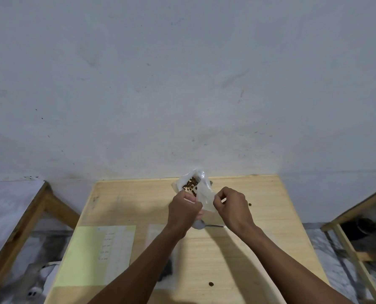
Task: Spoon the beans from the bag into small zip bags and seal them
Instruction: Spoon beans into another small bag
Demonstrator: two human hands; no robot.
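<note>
A clear plastic bag of brown beans [190,184] stands open near the far edge of the wooden table [259,249]. In front of it a small clear zip bag [204,199] is held up between both hands. My left hand [183,210] pinches its left edge, and my right hand [230,207] pinches its right edge. A metal spoon [201,225] lies on the table just below my hands, its bowl partly hidden by my left wrist and its handle by my right.
A pale yellow-green sheet [95,253] lies on the table's left front, and a pale sheet [155,232] lies under my left forearm. Single stray beans [211,283] lie on the table. Wooden frames stand at left [18,229] and right [347,249]. A grey wall rises behind.
</note>
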